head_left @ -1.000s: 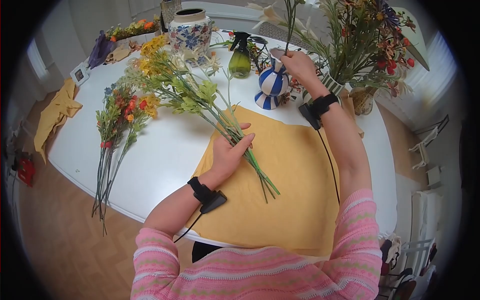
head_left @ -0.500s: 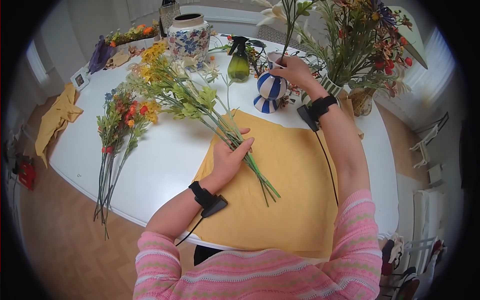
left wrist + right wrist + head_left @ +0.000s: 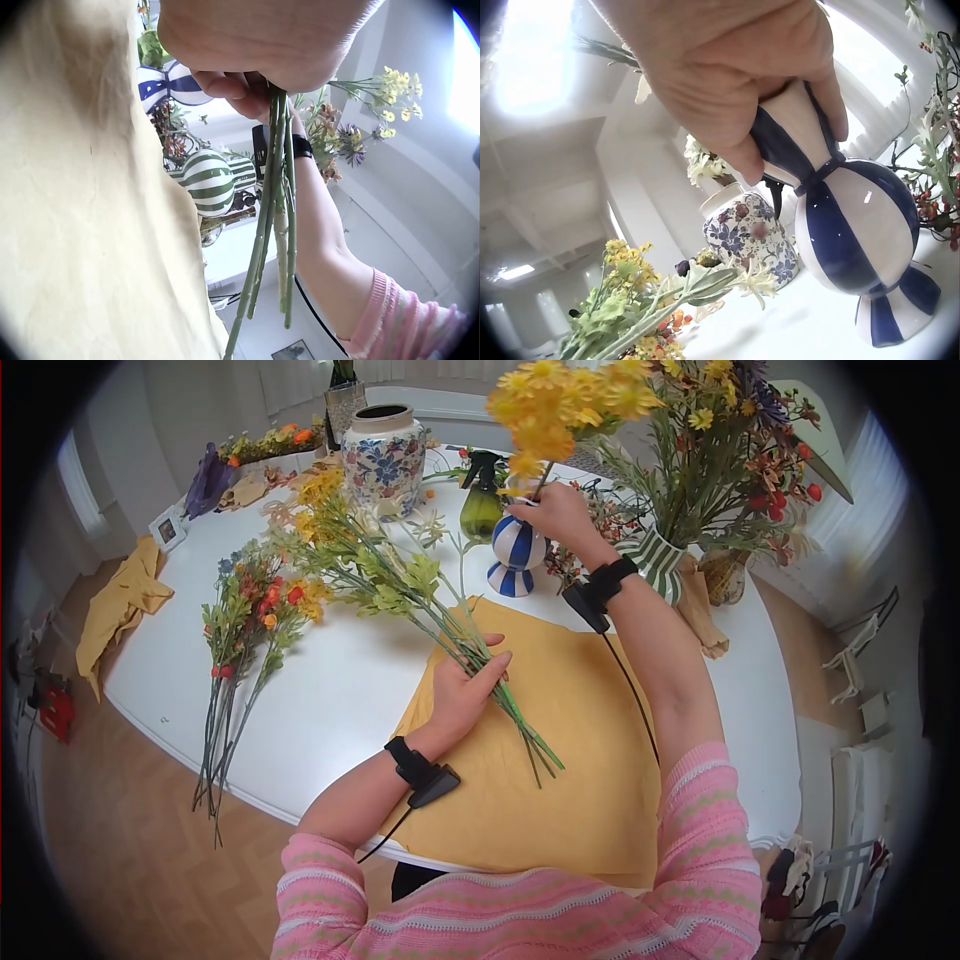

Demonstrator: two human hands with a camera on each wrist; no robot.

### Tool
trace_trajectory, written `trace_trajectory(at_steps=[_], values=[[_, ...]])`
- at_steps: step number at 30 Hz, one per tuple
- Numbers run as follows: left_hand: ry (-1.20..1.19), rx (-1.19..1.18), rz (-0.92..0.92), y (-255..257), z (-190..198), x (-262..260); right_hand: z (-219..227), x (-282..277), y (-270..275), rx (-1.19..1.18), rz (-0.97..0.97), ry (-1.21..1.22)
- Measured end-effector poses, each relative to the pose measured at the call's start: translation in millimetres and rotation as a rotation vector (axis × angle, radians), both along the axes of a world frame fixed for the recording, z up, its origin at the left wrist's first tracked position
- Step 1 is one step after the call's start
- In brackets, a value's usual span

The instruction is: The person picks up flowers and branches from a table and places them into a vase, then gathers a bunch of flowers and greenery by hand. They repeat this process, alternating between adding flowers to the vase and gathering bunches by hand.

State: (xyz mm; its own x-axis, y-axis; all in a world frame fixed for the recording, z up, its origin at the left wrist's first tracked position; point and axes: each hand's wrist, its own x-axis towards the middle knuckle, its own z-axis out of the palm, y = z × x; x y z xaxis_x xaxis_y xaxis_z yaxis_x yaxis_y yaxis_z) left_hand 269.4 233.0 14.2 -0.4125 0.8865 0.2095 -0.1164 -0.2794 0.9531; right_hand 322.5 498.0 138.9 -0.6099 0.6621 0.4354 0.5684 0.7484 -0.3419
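Observation:
In the head view my left hand [image 3: 464,695] grips a bunch of flower stems [image 3: 520,725] over the yellow paper; leaves and pale and yellow blossoms [image 3: 320,490] fan to the upper left. The green stem ends [image 3: 281,217] hang below this hand in the left wrist view. My right hand [image 3: 562,520] holds a blue-and-white striped vase [image 3: 520,545] by its neck. Thumb and fingers [image 3: 739,157] lie around the neck in the right wrist view, with the vase [image 3: 855,225] tilted there. Yellow daisy-like flowers [image 3: 560,410] rise above this hand, their stem reaching down to the vase's top.
Yellow paper [image 3: 540,760] covers the table's front middle. A second bunch [image 3: 245,630] lies left, stems over the edge. Behind stand a floral vase [image 3: 385,460] and a green spray bottle [image 3: 480,510]. A green-striped vase [image 3: 660,565] with flowers is at right, beside a brown vase [image 3: 730,570].
My right hand and the striped vase have shifted left. Yellow flowers now show above the vase, where white lilies and green stems showed before. My left hand keeps its hold on the bunch.

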Motion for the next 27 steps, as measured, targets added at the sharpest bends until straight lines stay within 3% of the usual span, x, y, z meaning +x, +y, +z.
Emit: trace_trajectory(at_steps=[18, 27], values=[[-0.003, 0.012, -0.003, -0.4, -0.4, -0.3, -3.0, -70.0, -14.4, 0.181, -0.236, -0.004], [-0.007, 0.002, -0.017, -3.3, 2.6, 0.0, 20.5, -68.2, -22.7, -0.104, -0.219, -0.112]])
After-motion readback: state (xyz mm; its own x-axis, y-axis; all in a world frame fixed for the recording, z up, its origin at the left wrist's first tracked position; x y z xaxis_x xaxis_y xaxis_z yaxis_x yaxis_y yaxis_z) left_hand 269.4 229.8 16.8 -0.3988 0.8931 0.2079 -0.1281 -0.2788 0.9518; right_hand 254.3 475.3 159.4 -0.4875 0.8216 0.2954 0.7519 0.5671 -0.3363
